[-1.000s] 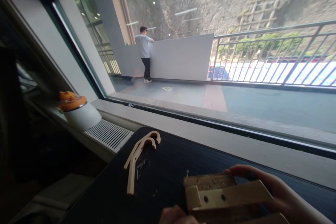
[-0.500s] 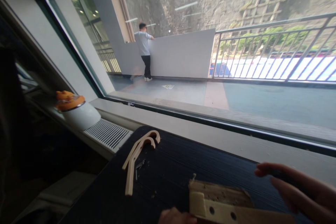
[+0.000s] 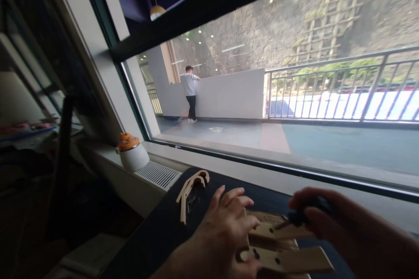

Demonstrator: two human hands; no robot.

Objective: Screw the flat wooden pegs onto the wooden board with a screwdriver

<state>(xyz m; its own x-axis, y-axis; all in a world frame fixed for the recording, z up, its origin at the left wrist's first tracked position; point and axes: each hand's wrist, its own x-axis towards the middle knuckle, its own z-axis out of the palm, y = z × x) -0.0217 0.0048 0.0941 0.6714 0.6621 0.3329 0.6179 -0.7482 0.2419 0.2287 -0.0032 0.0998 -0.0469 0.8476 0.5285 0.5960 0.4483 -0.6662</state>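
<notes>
My left hand (image 3: pixel 225 226) lies over the left end of a pale wooden assembly (image 3: pixel 281 250) of drilled slats on the dark table (image 3: pixel 163 235), fingers bent down on it. My right hand (image 3: pixel 334 222) is closed around a dark-handled tool (image 3: pixel 299 218), probably a screwdriver, whose tip rests on the top slat. Two curved wooden hook-shaped pieces (image 3: pixel 190 187) lie on the table to the left, with small screws (image 3: pixel 191 202) beside them.
A white pot with an orange lid (image 3: pixel 131 152) stands on the window sill beside a vent grille (image 3: pixel 157 174). Outside the big window a person (image 3: pixel 190 93) stands at a grey wall, next to a metal railing (image 3: pixel 340 91). Dim clutter fills the left.
The view has tilted up and pulled back. My left hand has come up onto the wooden assembly. My right hand, spread half a second ago, now grips a dark tool over the slat.
</notes>
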